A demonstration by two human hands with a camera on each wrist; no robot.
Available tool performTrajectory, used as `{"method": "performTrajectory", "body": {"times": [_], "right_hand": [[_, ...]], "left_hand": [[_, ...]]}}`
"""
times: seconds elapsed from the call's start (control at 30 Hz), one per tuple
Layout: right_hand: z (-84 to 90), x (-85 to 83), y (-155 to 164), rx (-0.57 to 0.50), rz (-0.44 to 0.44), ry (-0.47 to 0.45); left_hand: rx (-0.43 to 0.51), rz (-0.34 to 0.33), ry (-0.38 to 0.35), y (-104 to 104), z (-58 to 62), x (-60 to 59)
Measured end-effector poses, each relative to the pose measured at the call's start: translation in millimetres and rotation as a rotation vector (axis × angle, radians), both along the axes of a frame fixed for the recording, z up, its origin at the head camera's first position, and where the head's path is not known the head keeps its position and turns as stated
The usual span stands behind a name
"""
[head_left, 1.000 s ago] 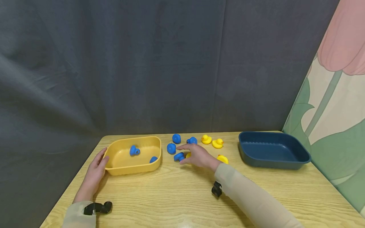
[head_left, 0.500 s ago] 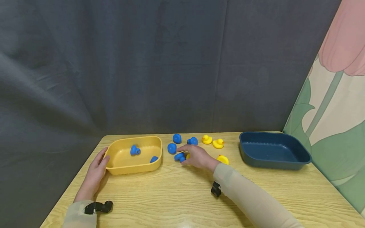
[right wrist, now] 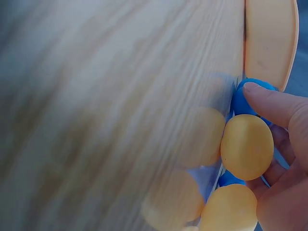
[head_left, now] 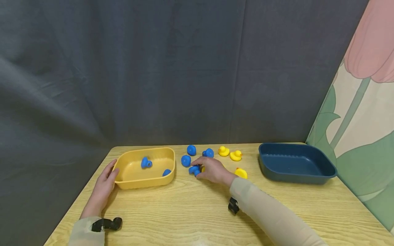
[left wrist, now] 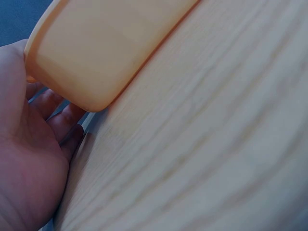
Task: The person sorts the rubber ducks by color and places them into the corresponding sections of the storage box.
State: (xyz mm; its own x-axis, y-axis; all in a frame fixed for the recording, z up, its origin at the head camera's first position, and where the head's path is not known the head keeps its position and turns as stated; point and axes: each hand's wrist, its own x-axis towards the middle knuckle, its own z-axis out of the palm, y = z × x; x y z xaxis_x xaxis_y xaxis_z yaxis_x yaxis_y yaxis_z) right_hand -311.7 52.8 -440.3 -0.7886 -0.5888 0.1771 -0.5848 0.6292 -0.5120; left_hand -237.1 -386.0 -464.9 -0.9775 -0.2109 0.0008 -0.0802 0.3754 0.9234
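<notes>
We see a tub (head_left: 144, 181) at nine o'clock on the table (head_left: 191, 212) with two ducks (head_left: 146, 162) inside it, our left hand (head_left: 103, 186) against its nine o'clock end. At three o'clock sits a second tub (head_left: 295, 176). Between them loose ducks (head_left: 191, 150) lie scattered; our right hand (head_left: 212, 169) covers the nearest, one duck (head_left: 194, 169) at its fingertips.

Small blue rubber duck (head_left: 194, 169): lies on the wooden table at frame centre, just right of the yellow tray (head_left: 123, 184), partly covered by fingers.
</notes>
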Motion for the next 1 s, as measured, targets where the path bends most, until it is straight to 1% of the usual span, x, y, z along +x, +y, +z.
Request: {"method": "performTrajectory", "body": {"times": [0.2,0.43,0.8,1.0], "right_hand": [[-1.9,-0.6,-0.5,-0.024,-0.007,-0.006],[0.2,1.2,-0.7,-0.076,-0.014,-0.05],[1.5,0.2,-0.2,-0.197,-0.053,-0.081],[7.7,2.4,-4.3,-0.274,-0.065,-0.082]], "left_hand": [[-0.001,-0.004,-0.003,-1.2,-1.4,-0.8],[-0.004,-0.006,0.003,1.5,1.1,1.5],[-0.005,-0.008,0.005,1.4,1.5,1.7],[0.002,-0.011,0.016,-0.2,0.0,1.7]]}}
